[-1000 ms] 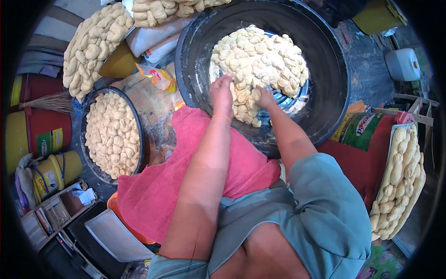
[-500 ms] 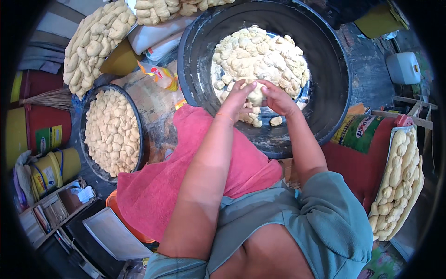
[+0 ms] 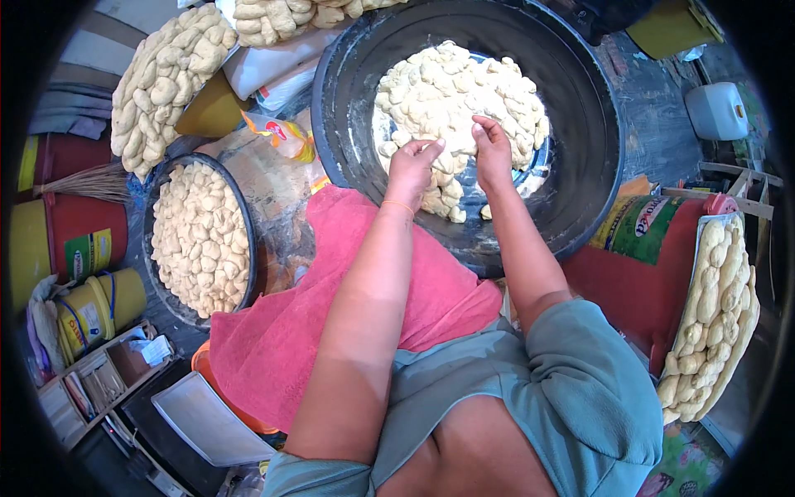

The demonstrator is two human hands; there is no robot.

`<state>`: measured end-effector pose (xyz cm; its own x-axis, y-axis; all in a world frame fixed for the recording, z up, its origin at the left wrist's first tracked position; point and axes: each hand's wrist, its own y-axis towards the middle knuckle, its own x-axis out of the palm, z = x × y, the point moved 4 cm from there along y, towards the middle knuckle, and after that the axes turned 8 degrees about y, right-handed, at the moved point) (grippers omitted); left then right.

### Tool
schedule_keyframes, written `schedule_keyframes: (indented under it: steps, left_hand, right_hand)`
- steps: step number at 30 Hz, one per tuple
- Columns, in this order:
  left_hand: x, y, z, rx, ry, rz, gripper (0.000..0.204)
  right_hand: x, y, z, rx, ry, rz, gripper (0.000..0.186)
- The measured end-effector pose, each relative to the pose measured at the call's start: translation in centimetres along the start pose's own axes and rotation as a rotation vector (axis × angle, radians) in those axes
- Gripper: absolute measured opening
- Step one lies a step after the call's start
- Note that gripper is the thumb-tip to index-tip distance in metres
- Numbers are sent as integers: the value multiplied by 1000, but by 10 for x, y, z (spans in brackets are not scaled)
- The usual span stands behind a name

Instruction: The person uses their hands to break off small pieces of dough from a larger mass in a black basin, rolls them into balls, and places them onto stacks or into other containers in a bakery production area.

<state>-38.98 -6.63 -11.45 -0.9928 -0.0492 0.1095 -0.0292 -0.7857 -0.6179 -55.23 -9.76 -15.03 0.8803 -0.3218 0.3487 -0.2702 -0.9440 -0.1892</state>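
Before me a large black basin holds a heap of pale dough lumps, crowded together and dusted with flour. Both my hands are above the near side of the heap, a short gap apart. My left hand has its fingers curled and its thumb pointing toward the right. My right hand is closed too, thumb and forefinger near each other. Pale dough shows between the two hands, its outline merging with the heap below. Parts of both grips are hidden by the fingers.
At left stands a smaller black tub full of dough balls. Braided dough lies on trays at the upper left and right. A red towel covers my lap. A red bucket adjoins the basin.
My hands, close together around a dough lump before, have moved apart. The right hand has risen slightly, and small lumps near it are now covered or shifted.
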Motion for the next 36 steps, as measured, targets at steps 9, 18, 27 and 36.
schedule_keyframes:
  steps: [9, 18, 27, 36]
  left_hand:
    - [-44, 23, -16, 234, -33, 562, 20]
    - [-46, 30, -23, 206, 77, 553, 24]
    - [5, -9, 10, -88, -3, -31, 36]
    - [-36, 6, 0, 241, -109, 431, 53]
  right_hand:
    - [-60, 40, 85, -39, -1088, -91, 28]
    - [-50, -15, 163, 539, -845, -407, 45]
    - [11, -28, 7, 645, 243, -649, 45]
    - [-1, 20, 12, 477, -513, -659, 34]
